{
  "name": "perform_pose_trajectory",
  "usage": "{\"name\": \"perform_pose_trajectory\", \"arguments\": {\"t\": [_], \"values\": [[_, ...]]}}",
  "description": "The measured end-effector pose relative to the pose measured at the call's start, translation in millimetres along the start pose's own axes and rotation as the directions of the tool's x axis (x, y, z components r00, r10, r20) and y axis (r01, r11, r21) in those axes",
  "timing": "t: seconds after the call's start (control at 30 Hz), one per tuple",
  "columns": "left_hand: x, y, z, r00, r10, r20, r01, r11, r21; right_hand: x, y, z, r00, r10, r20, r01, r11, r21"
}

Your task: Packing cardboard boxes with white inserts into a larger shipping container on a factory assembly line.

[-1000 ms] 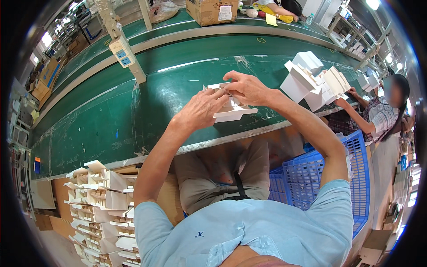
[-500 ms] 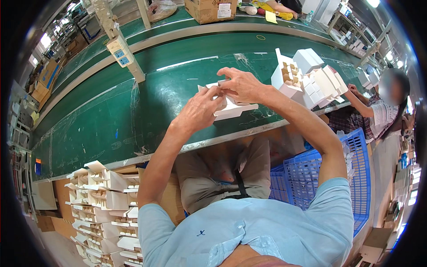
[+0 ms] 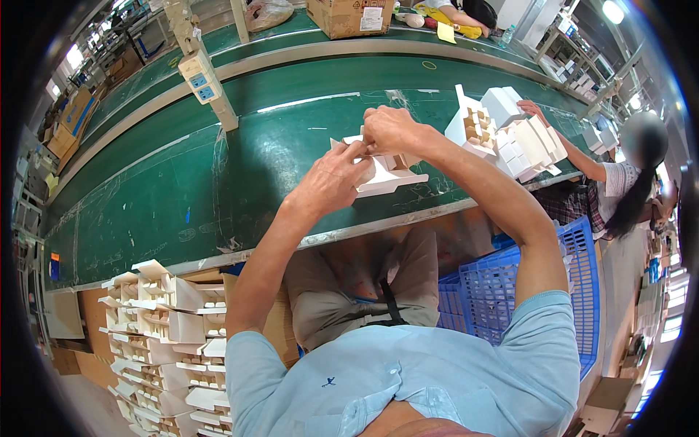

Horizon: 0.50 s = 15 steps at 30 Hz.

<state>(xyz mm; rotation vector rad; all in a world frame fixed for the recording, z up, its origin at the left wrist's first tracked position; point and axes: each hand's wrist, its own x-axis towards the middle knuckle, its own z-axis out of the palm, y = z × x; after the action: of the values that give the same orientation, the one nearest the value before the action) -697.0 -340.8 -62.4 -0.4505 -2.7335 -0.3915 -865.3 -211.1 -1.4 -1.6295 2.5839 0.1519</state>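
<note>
Two hands, the left hand (image 3: pixel 329 179) and the right hand (image 3: pixel 395 132), meet over one white carton (image 3: pixel 387 183) on the green table (image 3: pixel 156 211). The carton lies right under the fingers and touches both hands, so neither is clearly nearer: the left hand is at its left end, the right hand comes over its far side. Its near edge runs left to right, the right end slightly farther off; that looks like the long axis, though the hands cover part of it. The fingers of both are bent and bunched close together at the upper left of the carton; whether they clamp the card, I cannot tell, as the tips are hidden.

Left of the person's trousers (image 3: pixel 313 298) stand stacked open cartons (image 3: pixel 186 328), more than ten, too overlapped to count exactly. Right of them is one blue lattice basket (image 3: pixel 489 291), perhaps with a second beside it.

Farther right on the table, three white boxes cluster: one open box with brown dividers (image 3: pixel 457 130), one box with white cells (image 3: pixel 537 149), one closed box (image 3: pixel 499 107) behind. One co-worker (image 3: pixel 608 200) sits past them, one co-worker's hand (image 3: pixel 535 111) near the closed box. Beyond, one post carries two blue sockets (image 3: pixel 198 80); on the far bench are one brown carton (image 3: pixel 342 20) and one yellow sheet (image 3: pixel 446 32).
</note>
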Motion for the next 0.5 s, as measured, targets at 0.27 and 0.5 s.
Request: {"name": "perform_pose_trajectory", "arguments": {"t": [0.27, 0.5], "values": [[2.1, -3.3, -0.3, 1.000, 0.011, -0.007, -0.011, 0.999, -0.034, 12.2, 10.8, 10.3, 0.975, 0.111, 0.193, -0.137, 0.982, 0.128], [-2.5, -8.1, -2.9, 0.999, 0.015, -0.034, -0.018, 0.997, -0.076, -9.7, 4.3, 30.5, 0.990, -0.035, -0.133, 0.057, 0.984, 0.167]]}}
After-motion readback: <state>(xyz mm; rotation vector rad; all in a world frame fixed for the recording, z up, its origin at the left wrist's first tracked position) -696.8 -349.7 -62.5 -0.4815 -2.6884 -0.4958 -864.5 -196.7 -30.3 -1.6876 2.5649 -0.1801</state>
